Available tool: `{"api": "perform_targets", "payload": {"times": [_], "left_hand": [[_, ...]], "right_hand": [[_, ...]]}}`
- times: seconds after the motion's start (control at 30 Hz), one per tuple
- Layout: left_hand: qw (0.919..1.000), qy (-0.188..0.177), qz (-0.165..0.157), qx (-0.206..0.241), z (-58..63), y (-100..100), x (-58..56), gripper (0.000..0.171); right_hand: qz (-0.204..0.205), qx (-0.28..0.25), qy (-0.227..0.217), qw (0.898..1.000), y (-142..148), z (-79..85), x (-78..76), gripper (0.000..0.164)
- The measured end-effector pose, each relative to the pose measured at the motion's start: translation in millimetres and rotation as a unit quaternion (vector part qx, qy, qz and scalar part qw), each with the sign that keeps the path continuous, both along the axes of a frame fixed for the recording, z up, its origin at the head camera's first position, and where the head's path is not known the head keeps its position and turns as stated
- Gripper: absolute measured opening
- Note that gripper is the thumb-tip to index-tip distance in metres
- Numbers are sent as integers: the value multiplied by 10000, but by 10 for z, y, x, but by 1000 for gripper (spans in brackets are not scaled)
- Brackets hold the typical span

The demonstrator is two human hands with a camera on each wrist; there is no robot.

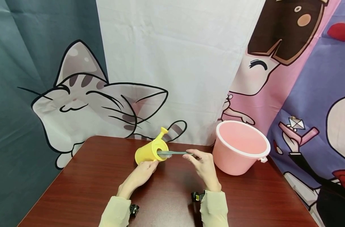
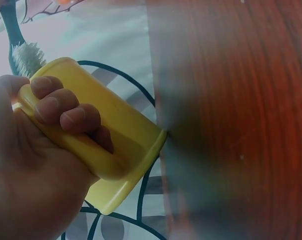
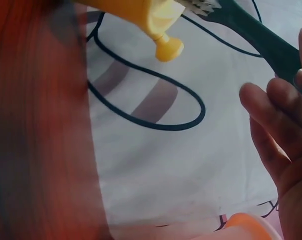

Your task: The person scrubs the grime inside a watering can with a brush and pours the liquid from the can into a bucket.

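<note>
My left hand (image 1: pixel 143 173) grips the handle of a yellow toy watering can (image 1: pixel 145 153), its fingers curled round the handle in the left wrist view. The can is tipped so its mouth faces right, and its spout points up and away. My right hand (image 1: pixel 204 166) pinches the end of a green-handled brush (image 1: pixel 175 153) with white bristles. In the head view the brush lies level, its bristle head at the can's mouth. The bristles (image 2: pixel 28 59) show beside the rim in the left wrist view; whether they touch it I cannot tell.
A pink bucket (image 1: pixel 232 160) with a white rim stands at the right rear of the dark red wooden table (image 1: pixel 166 205). Behind the table hangs a cloth (image 1: pixel 175 63) printed with a cartoon cat and figures. Each wrist carries a small black camera.
</note>
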State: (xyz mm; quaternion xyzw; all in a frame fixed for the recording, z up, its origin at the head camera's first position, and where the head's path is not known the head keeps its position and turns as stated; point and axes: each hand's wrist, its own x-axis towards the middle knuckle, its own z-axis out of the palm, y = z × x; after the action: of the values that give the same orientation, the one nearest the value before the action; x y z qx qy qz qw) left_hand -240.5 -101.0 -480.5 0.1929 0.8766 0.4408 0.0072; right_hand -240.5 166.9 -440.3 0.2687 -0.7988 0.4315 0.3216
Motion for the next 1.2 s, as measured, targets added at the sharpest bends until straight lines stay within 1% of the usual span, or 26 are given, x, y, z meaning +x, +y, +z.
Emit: {"api": "perform_targets", "payload": {"times": [0.17,0.3,0.47,0.6,0.73,0.87,0.97,1.1,1.2], "left_hand": [[9999,-114,34,-31,-1,0,2,53],[9999,-81,50,-41,-5,-4,-2,52],[10000,-72,30,-13,-11,-12,-12,52],[9998,-182,31,56,-1,-24,-14,54],[9995,-297,68,81,17,-43,-14,58],[9990,-423,70,118,30,-60,-12,59],[9985,-497,141,175,31,-69,-14,60],[9987,-422,197,210,18,-80,-25,59],[9988,-400,180,228,14,-87,-28,57]], "right_hand": [[-207,-83,141,9997,5,-9,-18,18],[-137,-112,204,9996,-11,18,-8,22],[-81,95,281,9995,-13,42,1,24],[148,142,270,9994,-10,49,7,20],[411,192,302,9985,-8,66,12,21],[492,312,335,9977,0,103,30,24],[510,468,399,9968,-7,143,54,25],[587,619,552,9948,-19,157,55,22],[648,588,575,9945,-15,145,48,23]]}}
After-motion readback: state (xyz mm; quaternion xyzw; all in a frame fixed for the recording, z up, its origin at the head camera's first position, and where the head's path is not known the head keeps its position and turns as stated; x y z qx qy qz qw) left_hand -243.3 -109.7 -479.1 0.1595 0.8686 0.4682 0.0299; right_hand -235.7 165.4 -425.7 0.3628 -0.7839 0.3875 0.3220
